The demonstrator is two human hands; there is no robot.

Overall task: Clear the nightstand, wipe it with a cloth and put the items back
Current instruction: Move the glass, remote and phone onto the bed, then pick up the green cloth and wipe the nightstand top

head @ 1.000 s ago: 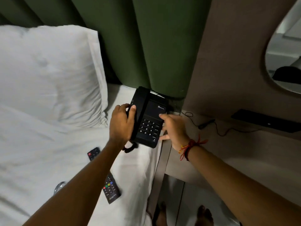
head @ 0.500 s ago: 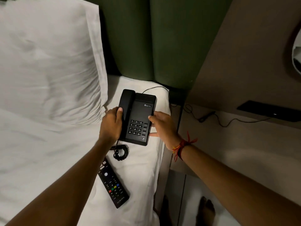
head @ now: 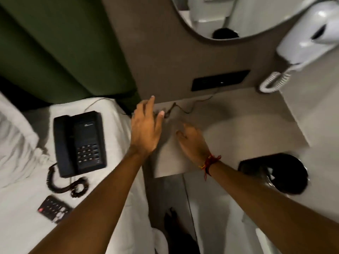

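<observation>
Hovering over the beige nightstand [head: 229, 129], both empty hands, fingers spread; black telephone [head: 79, 143] on bed [head: 22, 208].

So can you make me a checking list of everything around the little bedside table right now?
Surface: nightstand top is bare except for a thin cable at the back.
Job's things: black telephone lies flat on the bed, handset on its cradle; remote control lies nearer on the sheet. No cloth seen.
Clutter: nothing seen on the nightstand.
Hands: left hand open, fingers spread, empty; right hand over the nightstand, empty as far as shows.
Cables: coiled handset cord on the sheet; thin dark cable runs toward the wall panel.
Surroundings: green headboard, pillow, mirror, white wall phone, dark bin on the floor.
</observation>
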